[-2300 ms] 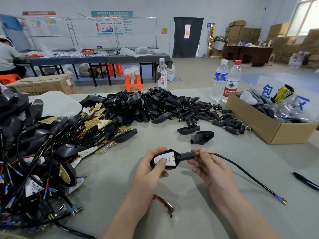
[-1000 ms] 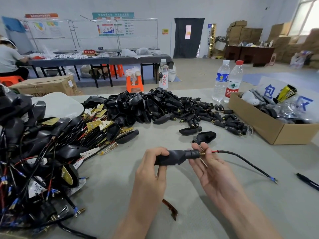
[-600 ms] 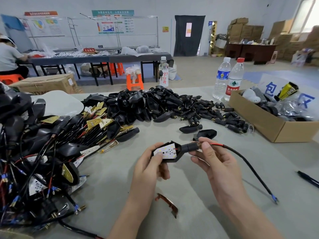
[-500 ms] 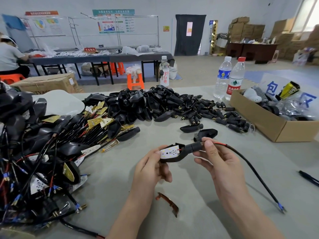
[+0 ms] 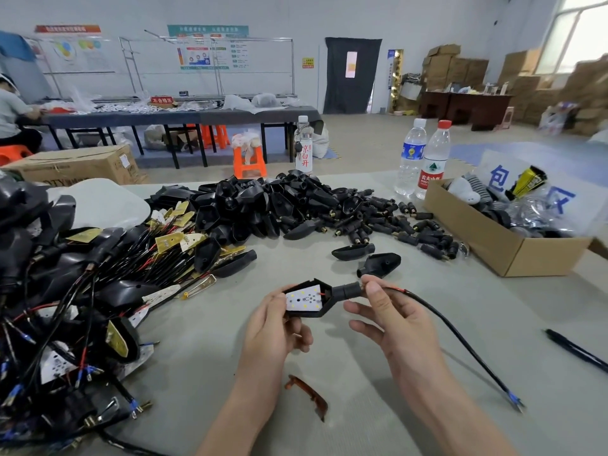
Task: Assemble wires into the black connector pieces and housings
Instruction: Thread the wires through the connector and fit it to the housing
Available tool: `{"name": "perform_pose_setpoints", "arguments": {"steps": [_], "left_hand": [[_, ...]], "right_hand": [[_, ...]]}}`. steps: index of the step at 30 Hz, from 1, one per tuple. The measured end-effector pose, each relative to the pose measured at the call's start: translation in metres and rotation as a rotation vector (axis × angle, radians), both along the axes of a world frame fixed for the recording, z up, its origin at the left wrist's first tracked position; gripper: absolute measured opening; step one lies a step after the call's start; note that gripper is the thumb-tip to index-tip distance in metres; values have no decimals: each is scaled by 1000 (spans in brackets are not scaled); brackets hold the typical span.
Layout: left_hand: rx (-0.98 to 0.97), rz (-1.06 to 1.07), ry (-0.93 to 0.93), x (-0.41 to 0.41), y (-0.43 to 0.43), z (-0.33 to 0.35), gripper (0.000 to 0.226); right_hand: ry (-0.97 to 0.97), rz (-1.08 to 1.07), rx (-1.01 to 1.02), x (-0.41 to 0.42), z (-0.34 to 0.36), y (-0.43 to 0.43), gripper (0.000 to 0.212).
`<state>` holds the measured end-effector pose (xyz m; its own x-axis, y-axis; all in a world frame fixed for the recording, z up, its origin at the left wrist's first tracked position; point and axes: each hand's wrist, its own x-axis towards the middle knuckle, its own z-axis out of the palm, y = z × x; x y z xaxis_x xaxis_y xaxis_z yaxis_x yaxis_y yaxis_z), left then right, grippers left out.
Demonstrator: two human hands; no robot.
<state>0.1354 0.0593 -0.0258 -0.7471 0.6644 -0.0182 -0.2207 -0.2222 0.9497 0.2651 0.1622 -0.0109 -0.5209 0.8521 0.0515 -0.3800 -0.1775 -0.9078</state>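
Black housing [image 5: 324, 296], white LED board [image 5: 302, 299] face up inside, sits between my grips: left grip [image 5: 273, 327] curled round its body, right grip [image 5: 391, 320] pinching the wire [image 5: 460, 337] at the neck. Tugging too hard could, I judge, tear the red lead [image 5: 320, 293] off the board. Beyond the grips, loose housings [image 5: 279, 205] heap on the grey counter [image 5: 362, 390]; cartons [image 5: 454, 65] line the workshop wall.

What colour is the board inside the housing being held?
The board in the black housing is white with small yellow dots; the head view shows it best.
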Motion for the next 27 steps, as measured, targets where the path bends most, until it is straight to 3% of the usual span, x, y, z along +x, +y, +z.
{"name": "perform_pose_setpoints", "arguments": {"steps": [6,10,15,22,27], "left_hand": [[113,-73,-70,15,-9,21,43],[135,-70,117,13,-31,46,26],[92,129,304,-29,-79,94,28],[90,409,446,-131,-175,176,31],[-121,699,514,-213,-237,233,41]], "right_hand": [[-15,51,-37,-7,8,-22,26],[-5,197,60,-35,27,-58,27],[-93,401,204,-86,60,-108,23],[-19,607,443,-149,103,-195,18],[17,634,507,-175,113,-224,22]]}}
